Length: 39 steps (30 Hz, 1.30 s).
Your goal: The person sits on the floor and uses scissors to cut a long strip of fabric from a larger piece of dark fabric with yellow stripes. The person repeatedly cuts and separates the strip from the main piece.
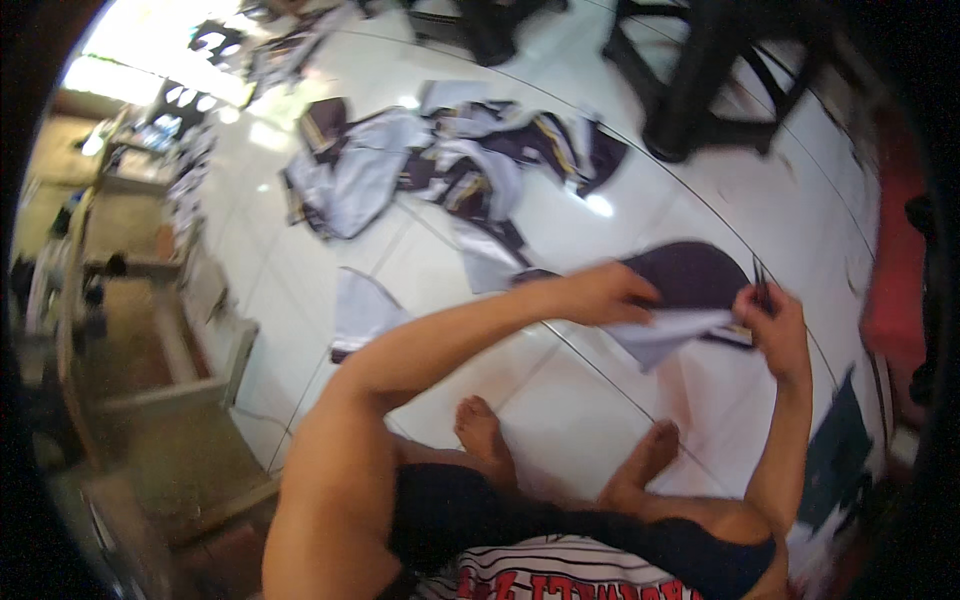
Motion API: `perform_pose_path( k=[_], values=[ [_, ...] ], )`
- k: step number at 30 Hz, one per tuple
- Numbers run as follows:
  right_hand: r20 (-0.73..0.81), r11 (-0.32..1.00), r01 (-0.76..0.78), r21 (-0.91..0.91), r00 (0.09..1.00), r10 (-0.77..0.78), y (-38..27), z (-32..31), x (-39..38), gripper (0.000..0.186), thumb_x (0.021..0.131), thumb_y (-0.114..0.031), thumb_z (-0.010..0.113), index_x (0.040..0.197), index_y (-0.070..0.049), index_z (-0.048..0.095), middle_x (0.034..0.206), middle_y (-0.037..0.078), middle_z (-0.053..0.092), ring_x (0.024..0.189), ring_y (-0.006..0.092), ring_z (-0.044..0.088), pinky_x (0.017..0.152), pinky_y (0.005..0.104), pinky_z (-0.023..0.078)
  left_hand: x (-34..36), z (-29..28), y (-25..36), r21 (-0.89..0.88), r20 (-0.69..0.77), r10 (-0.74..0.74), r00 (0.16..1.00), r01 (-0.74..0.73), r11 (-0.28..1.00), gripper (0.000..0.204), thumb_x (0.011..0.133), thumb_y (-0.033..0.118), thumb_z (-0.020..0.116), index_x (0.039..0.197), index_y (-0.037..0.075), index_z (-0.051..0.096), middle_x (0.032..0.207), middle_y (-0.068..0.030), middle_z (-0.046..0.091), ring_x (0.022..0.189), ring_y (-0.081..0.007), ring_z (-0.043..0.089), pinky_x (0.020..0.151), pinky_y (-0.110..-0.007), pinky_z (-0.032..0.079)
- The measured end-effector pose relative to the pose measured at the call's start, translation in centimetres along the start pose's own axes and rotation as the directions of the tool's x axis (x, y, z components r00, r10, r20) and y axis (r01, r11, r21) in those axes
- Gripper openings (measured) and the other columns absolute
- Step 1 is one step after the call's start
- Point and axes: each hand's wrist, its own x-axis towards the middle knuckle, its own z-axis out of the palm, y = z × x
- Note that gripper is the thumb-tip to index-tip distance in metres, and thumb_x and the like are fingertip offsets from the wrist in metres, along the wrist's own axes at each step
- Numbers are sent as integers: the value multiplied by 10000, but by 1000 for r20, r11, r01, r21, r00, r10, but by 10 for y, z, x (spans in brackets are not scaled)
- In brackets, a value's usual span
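Observation:
A cut fabric piece (690, 274), dark purple on one face with a white part folded over below and a bit of yellow edging, is stretched between my hands above the tiled floor. My left hand (612, 292) reaches across and pinches its left side. At the right edge of the cloth, my right hand (779, 325) is closed around small dark snips (762, 284), their thin points upward. Those fingers also meet the fabric's edge; how firmly they grip it cannot be told.
A loose heap of purple, white and yellow-striped fabric pieces (365, 170) lies ahead on white tiles. One white piece (366, 308) sits nearer. Black plastic stools (690, 95) stand at the far right, a wooden frame (165, 400) at left. My bare feet (482, 435) are below the cloth.

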Motion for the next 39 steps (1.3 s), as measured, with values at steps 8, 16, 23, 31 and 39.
perform_pose_path(
  k=[8,16,23,31,39],
  values=[
    [-410,997,-35,-67,912,5,100,-79,29,152,909,-157,725,989,-31,698,798,-25,643,701,83,554,646,246,458,-59,-63,-49,308,-177,-323,930,364,879,376,825,34,575,1172,68,715,1015,-163,717,822,-339,695,787,-416,558],
    [-622,971,84,-223,755,-209,167,-100,38,136,959,-89,661,1065,-15,702,924,24,702,829,99,594,799,258,480,-24,-76,-64,407,-311,-77,947,207,890,433,816,-24,586,1220,97,686,985,-171,681,807,-352,669,751,-428,542],
    [-516,936,-142,-322,855,-48,234,-62,-5,183,931,-125,688,1091,-38,709,945,89,735,849,207,694,787,328,537,-33,-7,-101,375,-100,-185,978,209,903,413,838,45,670,1250,84,656,1002,-158,654,935,-369,658,826,-438,540],
    [-462,714,-296,-635,886,-44,185,-5,-5,438,890,-386,727,1154,-41,672,1126,133,691,1036,331,674,835,428,548,-19,37,-131,237,-77,-390,917,397,887,249,939,196,706,1096,2,722,1029,-185,725,928,-307,704,820,-387,551],
    [6,763,247,-598,953,-303,100,123,24,330,870,-264,735,1124,-63,670,935,110,611,937,311,591,803,439,505,-15,24,-108,-55,-80,-592,802,589,806,139,917,112,737,958,-12,691,819,-36,691,755,-94,608,690,-272,494]
  ],
)
